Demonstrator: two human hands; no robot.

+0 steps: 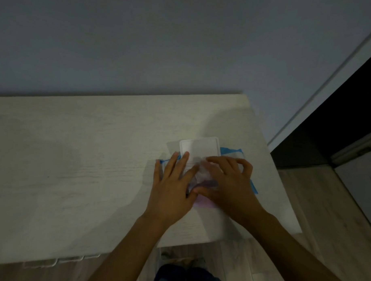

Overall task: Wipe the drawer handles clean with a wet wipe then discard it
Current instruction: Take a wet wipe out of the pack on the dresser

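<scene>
Pale wood-grain worktop (76,165); grey wall (177,46) behind, wood floor (340,208) at right. Blue-edged wet-wipe pack (231,151) lies near the worktop's right end, its white lid flap (199,147) lifted open. Left hand (171,187): fingers straight, pressing flat on the pack. Right hand (230,180): fingers curled, pinching a crumpled wipe (199,173) at the opening.

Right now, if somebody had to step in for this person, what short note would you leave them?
Left hand: flat, fingers straight, pressing the wet wipe pack down on the white top.
Right hand: fingers curled, pinching a wipe at the pack's opening, though this part is blurred.
The pack's lid is flipped open.
Done: pack opened.
Left: pull the wipe free, then all the wiping and the discarding.
</scene>
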